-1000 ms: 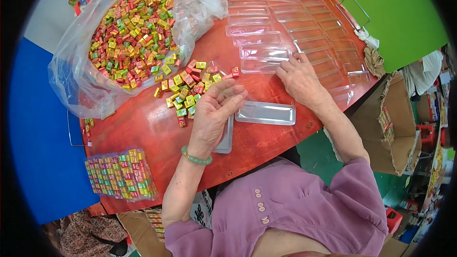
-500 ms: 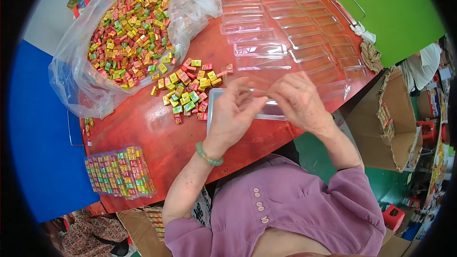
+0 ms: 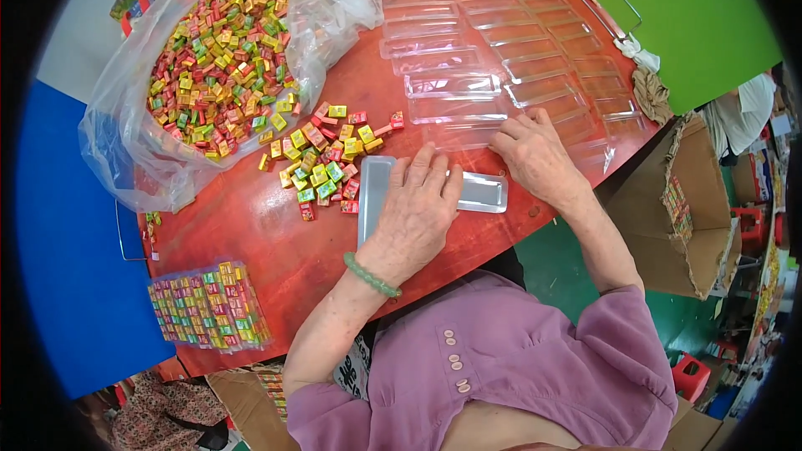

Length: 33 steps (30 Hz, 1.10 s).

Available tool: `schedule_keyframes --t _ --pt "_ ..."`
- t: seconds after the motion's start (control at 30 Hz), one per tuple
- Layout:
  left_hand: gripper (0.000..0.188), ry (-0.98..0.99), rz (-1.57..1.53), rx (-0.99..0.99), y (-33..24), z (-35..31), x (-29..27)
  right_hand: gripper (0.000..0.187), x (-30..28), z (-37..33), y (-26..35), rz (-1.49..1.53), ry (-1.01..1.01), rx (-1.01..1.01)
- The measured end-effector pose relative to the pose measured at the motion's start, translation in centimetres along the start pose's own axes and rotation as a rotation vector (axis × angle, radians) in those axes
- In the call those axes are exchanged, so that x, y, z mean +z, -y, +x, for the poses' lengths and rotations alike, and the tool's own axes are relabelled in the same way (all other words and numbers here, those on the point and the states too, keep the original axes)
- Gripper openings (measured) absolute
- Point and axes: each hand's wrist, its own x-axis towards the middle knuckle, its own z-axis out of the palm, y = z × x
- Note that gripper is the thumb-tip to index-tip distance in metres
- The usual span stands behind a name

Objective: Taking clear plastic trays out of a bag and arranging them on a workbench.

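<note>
My left hand (image 3: 418, 209) lies palm down, fingers stretched, across a grey tray (image 3: 373, 179) and a narrow clear tray (image 3: 484, 192) at the table's near edge. A green bead bracelet (image 3: 372, 276) circles that wrist. My right hand (image 3: 539, 159) has its fingers curled at the right end of a clear plastic tray (image 3: 459, 137), which rests at the near end of a row of similar trays. Left of the grey tray is a loose pile of small candy-like boxes (image 3: 322, 159) in red, yellow and green.
A large clear bag (image 3: 117, 142) of the same little boxes lies at the far left of the red table (image 3: 292, 301). Filled packs (image 3: 209, 307) lie at the near left. Rows of clear trays (image 3: 535, 46) cover the far right. Beyond the right edge stands a cardboard box (image 3: 668, 192).
The clear tray that both hands held up is now down on the table beside the row. My left hand has let go and flattened over the grey tray; my right hand has moved right.
</note>
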Motion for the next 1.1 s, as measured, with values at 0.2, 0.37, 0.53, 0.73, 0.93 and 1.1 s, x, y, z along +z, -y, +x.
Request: schedule_keyframes --t 0.2,0.37,0.53,0.73,0.93,1.1 --pt "0.057 0.050 -0.057 0.000 0.0 -0.1 0.8 0.013 -0.6 -0.3 0.2 0.014 0.020 0.028" --pt "0.052 0.048 0.023 0.035 -0.4 0.0 -0.4 0.032 -4.2 -1.4 2.8 0.259 -0.063 0.036" --pt "0.046 -0.011 0.020 0.064 -2.1 -0.7 -3.8 0.038 -4.2 -3.3 5.6 0.847 0.049 0.300" --pt "0.078 -0.373 -0.152 -0.088 -3.1 -3.6 -4.8 0.026 -2.7 -5.0 7.8 1.760 0.097 0.668" --pt "0.081 -0.414 -1.502 -0.484 -6.0 -7.2 -2.3 0.025 -2.2 -4.7 11.3 2.014 0.418 0.665" --pt "0.069 -0.576 -1.745 -0.587 -6.0 -7.9 -0.3 0.018 -1.9 -5.4 12.5 1.427 0.237 0.493"
